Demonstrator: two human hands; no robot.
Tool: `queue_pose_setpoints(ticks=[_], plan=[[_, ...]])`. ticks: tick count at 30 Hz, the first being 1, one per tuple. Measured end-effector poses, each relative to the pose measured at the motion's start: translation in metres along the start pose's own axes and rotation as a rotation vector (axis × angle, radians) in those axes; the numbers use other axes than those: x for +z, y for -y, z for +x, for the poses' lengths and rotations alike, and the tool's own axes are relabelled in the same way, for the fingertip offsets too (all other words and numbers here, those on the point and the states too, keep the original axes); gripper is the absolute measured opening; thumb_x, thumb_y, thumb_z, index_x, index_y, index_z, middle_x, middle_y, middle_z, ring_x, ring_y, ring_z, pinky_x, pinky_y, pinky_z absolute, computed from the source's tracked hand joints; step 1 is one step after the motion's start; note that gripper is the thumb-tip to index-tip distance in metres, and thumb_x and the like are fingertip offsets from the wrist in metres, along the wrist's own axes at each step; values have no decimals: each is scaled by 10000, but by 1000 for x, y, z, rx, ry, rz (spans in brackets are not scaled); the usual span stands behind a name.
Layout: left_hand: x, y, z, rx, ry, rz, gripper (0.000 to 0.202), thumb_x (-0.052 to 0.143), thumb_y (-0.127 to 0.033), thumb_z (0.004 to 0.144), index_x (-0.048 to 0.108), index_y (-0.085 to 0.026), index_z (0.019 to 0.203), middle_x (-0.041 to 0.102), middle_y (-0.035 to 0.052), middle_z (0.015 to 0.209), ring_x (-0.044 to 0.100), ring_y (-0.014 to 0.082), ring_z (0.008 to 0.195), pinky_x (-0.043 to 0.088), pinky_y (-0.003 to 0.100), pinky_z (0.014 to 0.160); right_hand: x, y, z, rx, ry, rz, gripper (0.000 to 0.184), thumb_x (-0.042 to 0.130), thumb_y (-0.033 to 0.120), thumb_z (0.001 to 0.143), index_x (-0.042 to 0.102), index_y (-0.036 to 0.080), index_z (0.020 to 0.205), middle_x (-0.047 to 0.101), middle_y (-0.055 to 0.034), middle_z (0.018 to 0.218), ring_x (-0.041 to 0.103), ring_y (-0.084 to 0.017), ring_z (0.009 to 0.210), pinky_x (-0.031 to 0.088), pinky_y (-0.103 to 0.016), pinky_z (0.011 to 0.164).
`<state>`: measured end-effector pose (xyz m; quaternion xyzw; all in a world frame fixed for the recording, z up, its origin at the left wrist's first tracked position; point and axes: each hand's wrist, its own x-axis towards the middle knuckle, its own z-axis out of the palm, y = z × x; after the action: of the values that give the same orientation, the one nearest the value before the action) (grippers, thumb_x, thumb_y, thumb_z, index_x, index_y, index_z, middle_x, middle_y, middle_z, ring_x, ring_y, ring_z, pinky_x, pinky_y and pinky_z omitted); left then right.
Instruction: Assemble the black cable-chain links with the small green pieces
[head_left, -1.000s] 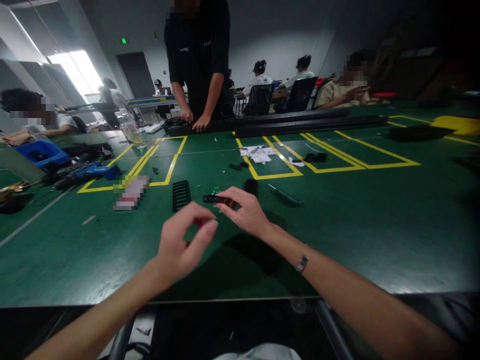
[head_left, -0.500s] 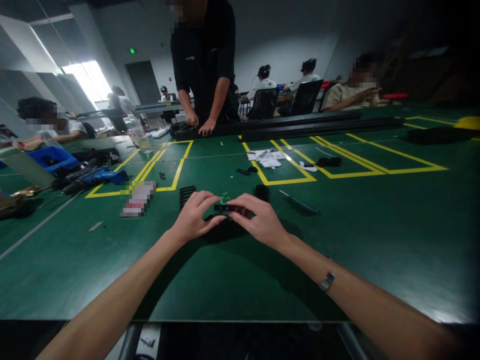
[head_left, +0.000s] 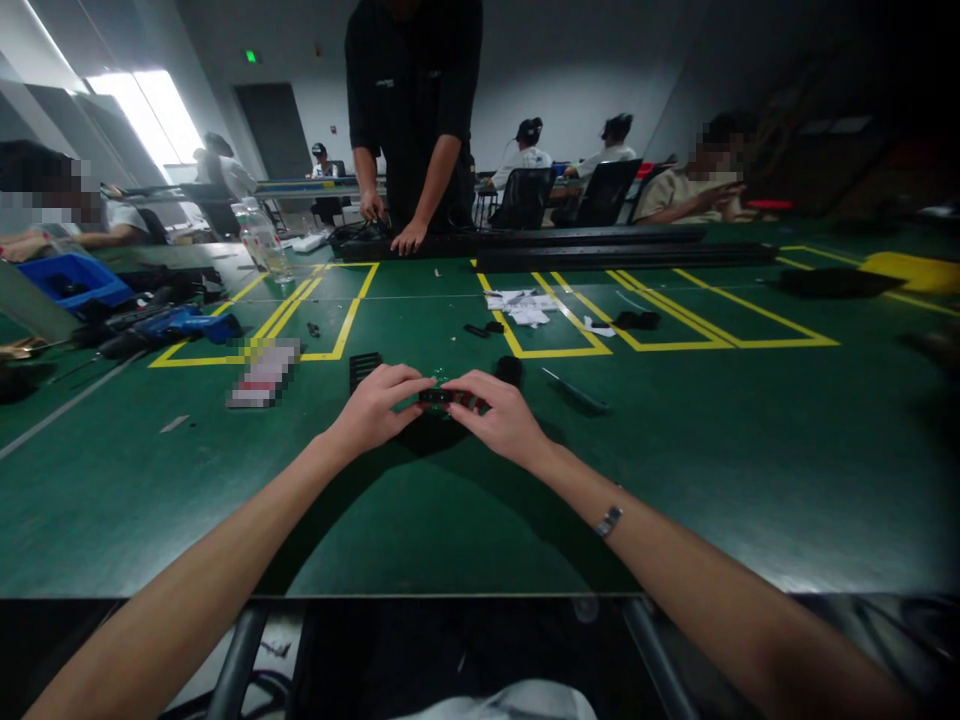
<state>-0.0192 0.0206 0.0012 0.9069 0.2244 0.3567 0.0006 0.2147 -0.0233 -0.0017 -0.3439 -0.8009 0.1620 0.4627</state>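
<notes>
Between my two hands, just above the green table, is a small black part point(head_left: 435, 397) with red patches on its right. My left hand point(head_left: 375, 408) pinches its left end between thumb and fingers. On its right side, my right hand point(head_left: 501, 415) grips it the same way, covering some of the red. Shiny green bits point(head_left: 439, 374) show just beyond the fingertips; I cannot tell whether they belong to the part. A black slotted piece point(head_left: 364, 368) lies beside my left hand, and a dark block point(head_left: 508, 371) lies beyond my right. A thin screwdriver-like tool point(head_left: 577, 391) rests farther right.
Blue power tool point(head_left: 176, 328), blue bin point(head_left: 75, 281) and clear bottle point(head_left: 262, 245) stand left. White paper scraps point(head_left: 521, 304) lie ahead. Long black bars point(head_left: 600, 245) cross the far side, where a person in black point(head_left: 412, 120) leans in. Other people sit around the room.
The view has tilted and shifted slightly, so the table edge sits higher in the picture. My hands have drawn slightly closer around the part, which stays held in both.
</notes>
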Motion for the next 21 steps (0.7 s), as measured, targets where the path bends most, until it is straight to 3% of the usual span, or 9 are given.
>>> queue_pose_setpoints(ticks=[4, 12, 21], plan=[[1, 0, -1, -4, -4, -19, 336, 606, -192, 911, 618, -192, 1246, 645, 98, 1102, 591, 207, 997, 479, 370, 855, 2, 1, 0, -7, -10, -4, 248, 664, 144, 892, 673, 202, 1133, 661, -57, 1024, 630, -196, 920, 513, -318, 797], [2, -1, -2, -12, 23, -29, 366, 636, -195, 895, 610, -189, 1260, 642, 98, 1115, 590, 209, 1003, 476, 371, 859, 4, 1, -1, 18, 24, 5, 248, 651, 155, 908, 676, 215, 1147, 656, -48, 1014, 620, -172, 828, 493, -279, 677], [5, 0, -3, -22, 27, 11, 315, 621, -217, 917, 634, -187, 1230, 667, 85, 1032, 597, 191, 937, 468, 340, 825, 3, 1, -1, 3, 19, -5, 267, 648, 143, 907, 665, 207, 1165, 656, -48, 1034, 626, -180, 892, 500, -292, 733]])
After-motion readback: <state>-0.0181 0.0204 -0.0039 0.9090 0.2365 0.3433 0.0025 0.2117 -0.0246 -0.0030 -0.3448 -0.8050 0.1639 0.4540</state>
